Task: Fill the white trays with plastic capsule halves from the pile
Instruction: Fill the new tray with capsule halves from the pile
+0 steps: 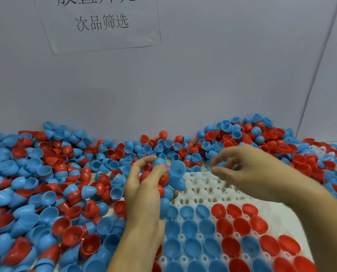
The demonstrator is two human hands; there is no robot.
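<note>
Left hand (144, 193) clutches a mixed handful of capsule halves (173, 173) over the white tray's (206, 185) far-left corner. Tray halves sit open-side up. Right hand (248, 171), blurred, grip unclear.

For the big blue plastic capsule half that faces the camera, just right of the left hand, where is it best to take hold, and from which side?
Pinch the rim of the big blue plastic capsule half from the right, probably with the right hand. Its hollow opens toward the camera, so the thin edge is exposed there; the left hand, full of halves, blocks the other side.

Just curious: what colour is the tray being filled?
White tray, seen in the head view.
</note>
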